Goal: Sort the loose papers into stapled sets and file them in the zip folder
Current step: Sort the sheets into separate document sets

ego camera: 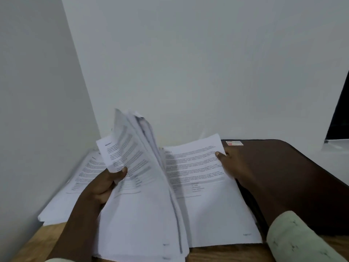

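Papers [151, 214]: the main stack is lying on the surface at the centre, its long axis running from 6 o'clock to 12 o'clock, and it is being opened like a book.
Zip folder [283, 176]: dark brown, lying flat at 3 o'clock from the stack, touching it, with the stack's right edge overlapping it; no opening is showing from here.
Side pile [62, 201]: more printed sheets are lying at 9 o'clock from the stack, pushed against the wall.
Lifted sheaf [136, 148]: many sheets are standing up off the stack, fanning and leaning toward 11 o'clock; they are blurring, so no count is possible.
Flat page [198, 176]: it is lying face up on the right half, text at its 12 o'clock end.
Surface [37, 241]: bare wood is showing only at 7 o'clock and along the near edge.
Left hand [102, 186]: it is the nearer one to the sheaf, and its fingers [122, 172] are pinching the sheaf's near left edge.
Right hand [232, 165]: it is sitting at the flat page's 3 o'clock edge, thumb lying on the paper; whether it is pinching or only pressing, I cannot tell.
Key relation: the sheaf is rising toward 12 o'clock from the left fingers, so sorting is probably turning on that hand, with stapling and filing not yet begun.
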A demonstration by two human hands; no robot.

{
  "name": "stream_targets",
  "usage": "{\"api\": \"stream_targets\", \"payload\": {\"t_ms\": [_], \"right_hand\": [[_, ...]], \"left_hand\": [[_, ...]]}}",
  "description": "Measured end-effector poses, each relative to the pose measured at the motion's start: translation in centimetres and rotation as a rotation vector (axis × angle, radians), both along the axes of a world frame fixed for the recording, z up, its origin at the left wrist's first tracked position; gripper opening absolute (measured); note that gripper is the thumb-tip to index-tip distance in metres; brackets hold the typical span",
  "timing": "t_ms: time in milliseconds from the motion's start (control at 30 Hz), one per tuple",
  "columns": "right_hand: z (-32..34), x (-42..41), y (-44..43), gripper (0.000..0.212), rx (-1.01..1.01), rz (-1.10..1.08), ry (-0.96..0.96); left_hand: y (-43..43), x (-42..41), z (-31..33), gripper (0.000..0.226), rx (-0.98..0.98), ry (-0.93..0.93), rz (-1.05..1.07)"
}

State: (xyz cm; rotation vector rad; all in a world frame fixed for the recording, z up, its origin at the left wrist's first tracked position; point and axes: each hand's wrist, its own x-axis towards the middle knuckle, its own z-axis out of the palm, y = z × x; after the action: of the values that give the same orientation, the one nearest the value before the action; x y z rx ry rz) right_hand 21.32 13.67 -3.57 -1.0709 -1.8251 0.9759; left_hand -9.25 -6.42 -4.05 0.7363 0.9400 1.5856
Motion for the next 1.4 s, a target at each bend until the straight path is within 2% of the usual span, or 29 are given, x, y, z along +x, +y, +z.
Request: {"api": "stream_targets", "payload": {"t_ms": [33, 100, 133, 167, 233, 300, 433, 567, 667, 733, 833, 1000, 1100, 1167, 1233, 1300, 1333, 1400], "right_hand": [[0.0, -0.3, -0.2, 0.012, 0.068, -0.022, -0.052], [1.0, -0.6, -1.4, 0.04, 0.188, -0.074, -0.081], [2.0, -0.8, -2.3, 0.054, 0.135, -0.023, -0.012], [3.1, -1.0, -3.6, 0.057, -0.006, 0.094, 0.108], [4.4, -1.8, -5.7, 0.042, -0.309, 0.399, 0.221], [4.3, -2.6, -7.0, 0.027, -0.308, 0.554, 0.188], [2.7, -3.9, -6.8, 0.014, -0.211, 0.386, 0.241], [2.9, -3.9, -6.5, 0.022, -0.2, 0.291, 0.306], [3.1, -2.8, -5.3, 0.017, -0.211, 0.16, 0.342], [3.0, -1.7, -4.0, 0.02, -0.12, 0.027, 0.344], [3.1, -0.3, -2.9, 0.033, 0.002, -0.118, 0.296], [2.8, -0.2, -2.2, 0.034, 0.061, -0.151, 0.21], [2.6, -0.3, -2.2, 0.032, 0.077, -0.149, 0.122], [2.1, -0.5, -2.4, 0.032, 0.121, -0.163, -0.021], [2.1, -1.0, -3.1, 0.034, 0.146, -0.122, -0.01], [2.7, -1.8, -4.1, 0.049, 0.066, 0.007, 0.128], [3.2, -2.4, -5.0, 0.055, 0.023, 0.079, 0.135], [3.8, -3.5, -6.5, 0.05, -0.048, 0.247, 0.099]], "left_hand": [[0.0, 0.0, -0.1, 0.04, -0.001, 0.065, 0.065], [0.3, 0.3, -0.1, 0.04, 0.034, 0.221, 0.116], [0.5, 0.4, 0.0, 0.042, 0.038, 0.274, 0.147], [0.6, 0.6, 0.1, 0.045, 0.04, 0.301, 0.153], [0.5, 1.2, 0.4, 0.046, 0.051, 0.329, 0.162], [0.3, 1.5, 0.8, 0.045, 0.058, 0.349, 0.154], [0.1, 1.1, 0.8, 0.045, 0.041, 0.311, 0.073], [0.2, 1.0, 0.9, 0.045, 0.036, 0.253, 0.064], [0.0, -0.6, 0.6, 0.053, 0.108, 0.175, 0.139], [-0.6, -1.8, 0.5, 0.069, 0.123, 0.068, 0.187], [-1.2, -2.6, 0.4, 0.065, 0.1, -0.048, 0.202], [-0.9, -2.0, 0.4, 0.094, 0.078, -0.009, 0.168], [-0.6, -2.1, 0.1, 0.066, 0.061, -0.024, 0.158], [-0.2, -1.8, 0.0, 0.052, 0.046, 0.041, 0.131], [0.0, -1.3, 0.0, 0.049, 0.066, 0.117, 0.119], [0.2, -0.9, 0.2, 0.05, 0.067, 0.151, 0.108], [0.3, -0.7, 0.3, 0.051, 0.063, 0.16, 0.091], [0.3, -0.5, 0.3, 0.052, 0.065, 0.185, 0.059]]}}
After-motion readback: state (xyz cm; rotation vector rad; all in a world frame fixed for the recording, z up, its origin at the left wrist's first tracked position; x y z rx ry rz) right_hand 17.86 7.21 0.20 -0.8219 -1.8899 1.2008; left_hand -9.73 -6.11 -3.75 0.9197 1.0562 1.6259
